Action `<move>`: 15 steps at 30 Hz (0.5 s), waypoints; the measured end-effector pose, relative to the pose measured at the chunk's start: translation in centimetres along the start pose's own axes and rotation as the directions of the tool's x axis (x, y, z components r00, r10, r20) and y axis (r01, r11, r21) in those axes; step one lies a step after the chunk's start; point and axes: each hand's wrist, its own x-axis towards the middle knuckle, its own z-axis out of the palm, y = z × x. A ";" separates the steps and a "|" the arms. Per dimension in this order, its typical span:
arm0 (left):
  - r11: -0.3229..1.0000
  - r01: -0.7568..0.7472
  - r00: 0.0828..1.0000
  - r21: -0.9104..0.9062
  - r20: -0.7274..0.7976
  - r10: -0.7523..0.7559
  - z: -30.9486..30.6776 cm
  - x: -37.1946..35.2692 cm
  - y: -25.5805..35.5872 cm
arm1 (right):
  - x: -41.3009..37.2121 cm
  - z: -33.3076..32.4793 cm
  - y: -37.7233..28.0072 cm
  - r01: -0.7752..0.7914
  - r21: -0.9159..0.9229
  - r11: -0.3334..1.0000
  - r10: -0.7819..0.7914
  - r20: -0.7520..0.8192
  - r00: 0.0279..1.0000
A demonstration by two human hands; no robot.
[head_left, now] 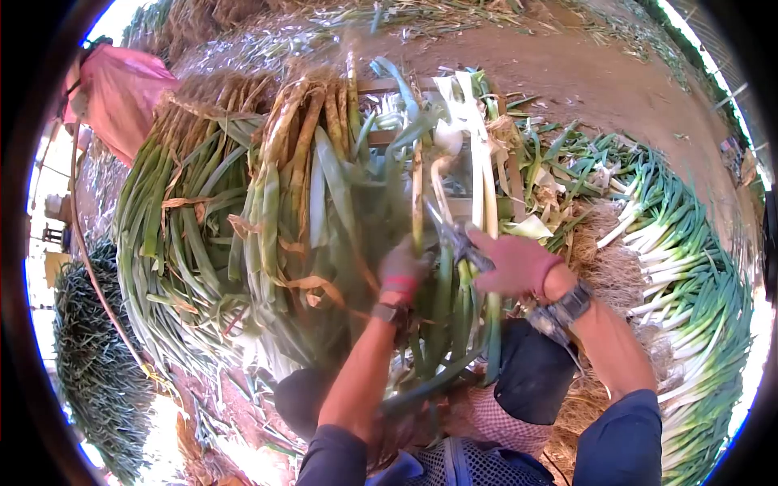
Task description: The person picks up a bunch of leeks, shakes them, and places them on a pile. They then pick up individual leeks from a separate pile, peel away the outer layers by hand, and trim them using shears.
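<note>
My left hand (402, 270), in a glove with a red cuff, is closed around a long green onion stalk (417, 198) whose root end points away from me. My right hand (512, 263), in a pinkish-red glove, grips a grey tool (463, 245) with a slim pointed end; its exact kind is hard to make out. The tool's tip lies close beside the held stalk. Just beyond it, peeled white green onions (485, 174) rest on a slatted wooden frame (459, 207). Blur covers the leaves around my left hand.
Unpeeled green onions with brown roots (194, 186) are heaped at the left. Cleaned green onions (689, 292) form a curved row at the right, beside a pile of cut roots (604, 251). A hose (81, 219) hangs at the far left near a pink sack (126, 97).
</note>
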 end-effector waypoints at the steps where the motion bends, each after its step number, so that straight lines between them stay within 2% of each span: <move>1: 0.999 -0.044 0.999 -0.013 -0.004 0.044 -0.5 -0.8 0.0 | 1.0 -0.7 -0.2 -0.025 0.007 1.000 0.025 -0.029 0.999; 4: 0.995 -0.096 0.995 -0.002 -0.012 0.096 -0.3 -2.6 -1.3 | 4.4 -2.6 -0.6 -0.055 0.041 0.998 0.058 -0.085 0.995; 6: 0.994 -0.108 0.986 0.033 -0.121 0.111 0.3 -4.0 -1.9 | 6.9 -3.4 -0.6 -0.070 0.049 0.996 0.077 -0.156 0.985; 8: 0.993 -0.119 0.987 0.009 -0.106 0.119 -0.2 -5.3 -1.9 | 8.6 -4.9 -1.2 -0.135 0.075 0.988 0.146 -0.165 0.975; 9: 0.991 -0.125 0.982 0.056 -0.135 0.132 -0.3 -5.8 -1.6 | 9.4 -5.0 -0.6 -0.134 0.075 0.988 0.144 -0.158 0.977; 11: 0.989 -0.110 0.981 0.098 -0.148 0.124 -0.6 -7.1 -1.0 | 10.2 -3.9 0.3 -0.065 0.045 0.997 0.074 -0.251 0.965; 12: 0.991 -0.008 0.995 0.131 -0.101 0.022 -0.7 -7.0 -0.6 | 9.3 -3.3 0.5 -0.068 0.048 0.997 0.078 -0.237 0.968; 13: 0.982 0.088 0.995 0.167 -0.063 -0.078 -1.0 -6.6 -0.2 | 6.8 -3.9 -0.7 -0.090 0.077 0.993 0.100 -0.135 0.986; 15: 0.985 0.102 0.993 0.137 -0.067 -0.094 -1.5 -6.5 0.2 | 3.6 -3.1 -1.7 -0.105 0.088 0.991 0.103 0.026 0.994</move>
